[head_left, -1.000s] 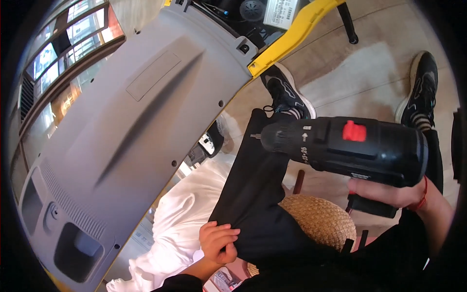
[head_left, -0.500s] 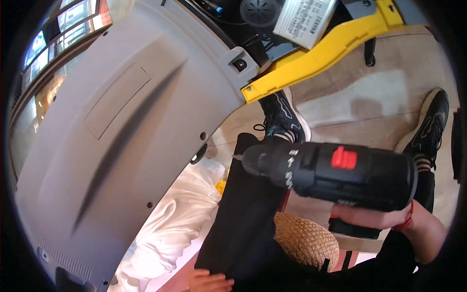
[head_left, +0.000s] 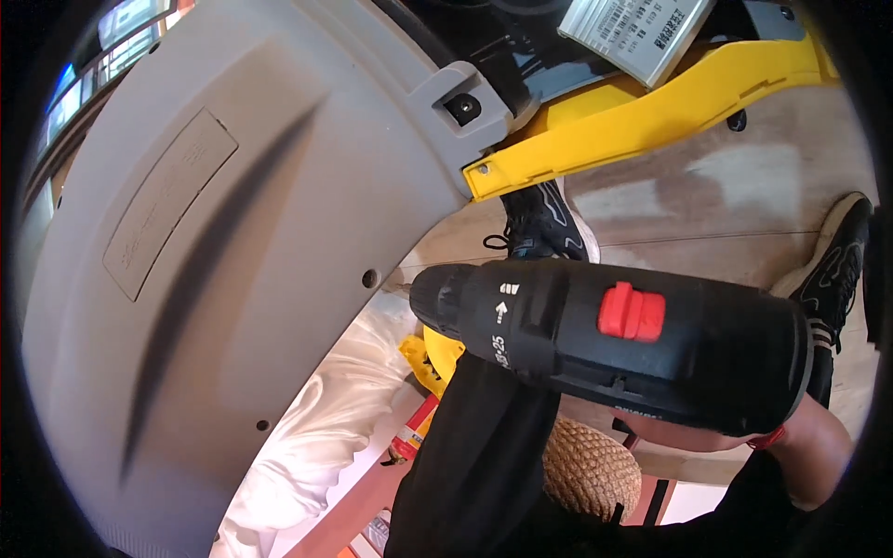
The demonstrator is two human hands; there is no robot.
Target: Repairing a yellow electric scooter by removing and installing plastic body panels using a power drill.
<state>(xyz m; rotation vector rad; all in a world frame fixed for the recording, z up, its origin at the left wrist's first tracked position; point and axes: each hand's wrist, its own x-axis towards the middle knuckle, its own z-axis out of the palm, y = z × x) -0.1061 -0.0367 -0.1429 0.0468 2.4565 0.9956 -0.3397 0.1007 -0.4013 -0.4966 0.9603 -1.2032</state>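
My right hand (head_left: 684, 432) is wrapped round the grip of a black cordless drill (head_left: 577, 339) with a red switch on top. The drill lies sideways across the view, its chuck pointing left. That chuck is beside the edge of a large grey plastic cover (head_left: 223, 270), close to a dark screw hole (head_left: 370, 278). I can barely make out the bit, and cannot tell whether it touches the cover. From the cover's corner a yellow plastic arm (head_left: 642, 116) runs to the upper right. My left hand is out of the picture.
A white box with a printed label (head_left: 637, 37) rests on the dark surface behind the yellow arm. Below the cover lie white cloth (head_left: 326, 409) and a red fire extinguisher (head_left: 409, 431). A woven stool (head_left: 591, 470) is under me, and my black shoes (head_left: 549, 221) are on the floor.
The drill looks larger and its chuck has come left, nearer the cover's edge hole. The view has shifted closer to the cover. My left hand, earlier at the bottom edge, has left the picture.
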